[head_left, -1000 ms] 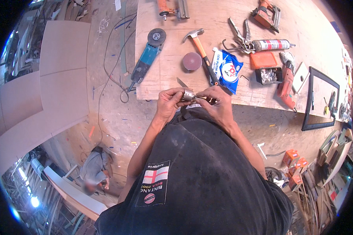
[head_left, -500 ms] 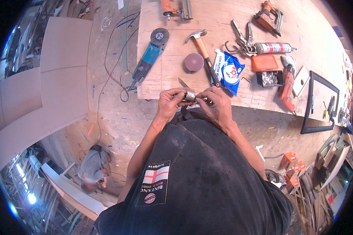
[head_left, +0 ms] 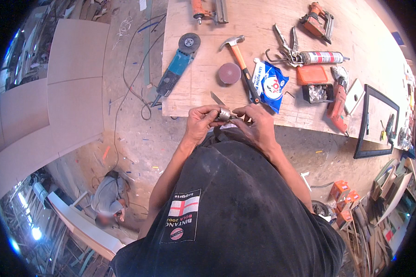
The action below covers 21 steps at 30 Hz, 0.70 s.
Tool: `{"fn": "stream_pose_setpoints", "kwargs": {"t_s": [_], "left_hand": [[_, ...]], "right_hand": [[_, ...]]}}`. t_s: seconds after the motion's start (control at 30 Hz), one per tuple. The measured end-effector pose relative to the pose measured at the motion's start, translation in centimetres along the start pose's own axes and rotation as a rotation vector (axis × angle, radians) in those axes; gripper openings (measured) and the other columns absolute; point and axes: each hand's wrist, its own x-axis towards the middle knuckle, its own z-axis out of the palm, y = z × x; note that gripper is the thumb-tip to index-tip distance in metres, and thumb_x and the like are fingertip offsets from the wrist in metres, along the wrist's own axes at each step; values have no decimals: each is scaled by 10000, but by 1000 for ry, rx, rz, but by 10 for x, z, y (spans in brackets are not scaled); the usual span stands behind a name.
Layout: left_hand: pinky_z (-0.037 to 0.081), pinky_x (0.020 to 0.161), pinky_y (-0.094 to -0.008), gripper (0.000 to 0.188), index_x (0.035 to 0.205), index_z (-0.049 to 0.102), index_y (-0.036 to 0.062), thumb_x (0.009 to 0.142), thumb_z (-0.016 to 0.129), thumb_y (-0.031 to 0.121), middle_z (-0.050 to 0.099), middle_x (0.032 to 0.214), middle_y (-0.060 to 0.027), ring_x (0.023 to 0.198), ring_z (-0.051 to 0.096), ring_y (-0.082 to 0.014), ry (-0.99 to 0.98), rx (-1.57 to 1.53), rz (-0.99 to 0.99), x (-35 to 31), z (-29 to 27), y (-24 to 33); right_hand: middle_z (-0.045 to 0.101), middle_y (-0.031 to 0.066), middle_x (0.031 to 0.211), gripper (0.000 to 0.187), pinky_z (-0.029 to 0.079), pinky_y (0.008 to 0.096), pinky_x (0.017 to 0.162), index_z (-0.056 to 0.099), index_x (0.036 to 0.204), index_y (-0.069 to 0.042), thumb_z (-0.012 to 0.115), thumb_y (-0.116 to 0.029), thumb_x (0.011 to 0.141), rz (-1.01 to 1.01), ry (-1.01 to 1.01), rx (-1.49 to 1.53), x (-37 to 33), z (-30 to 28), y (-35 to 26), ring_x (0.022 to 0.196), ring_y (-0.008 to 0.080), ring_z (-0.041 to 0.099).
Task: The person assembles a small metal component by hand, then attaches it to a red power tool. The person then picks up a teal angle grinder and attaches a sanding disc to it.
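A small silvery metal cylinder (head_left: 224, 114) is held in front of my body at the table's near edge. My left hand (head_left: 199, 123) is closed on it, thumb and fingers around its left side. At its right end my right hand (head_left: 258, 125) has its fingers bent in a pinch; what lies between those fingertips is partly hidden. Just beyond the cylinder, a thin blade-like piece (head_left: 216, 98) lies on the table. Farther in are a round stack of reddish sanding discs (head_left: 229, 73), a claw hammer (head_left: 240, 60) and a blue and white pack (head_left: 272, 88).
The plywood table (head_left: 259, 27) also carries an angle grinder (head_left: 179, 64), a caulking gun (head_left: 319, 57), a nail gun (head_left: 316, 22), a red power tool (head_left: 338, 104) and a black frame (head_left: 361, 138). Cables (head_left: 125, 87) trail on the floor. Another person (head_left: 110, 196) crouches at lower left.
The fingers of my right hand have shifted slightly at the cylinder's right end, and the cylinder has tilted a little. My left hand keeps its hold.
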Motion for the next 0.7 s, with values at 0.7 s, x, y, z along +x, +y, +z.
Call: {"fn": "stream_pose_setpoints", "kwargs": {"t_s": [0.7], "left_hand": [[655,823,-363,273,1151,670,-95,1010,609,130,713,1111,-195,956,734,-257,44,34,-6,-2,4,2]], "right_hand": [[674,47,795,154,483,279,614,749,958,-1,766,-114,855,154,-22,383,-1,10,16,666,135,605]]}}
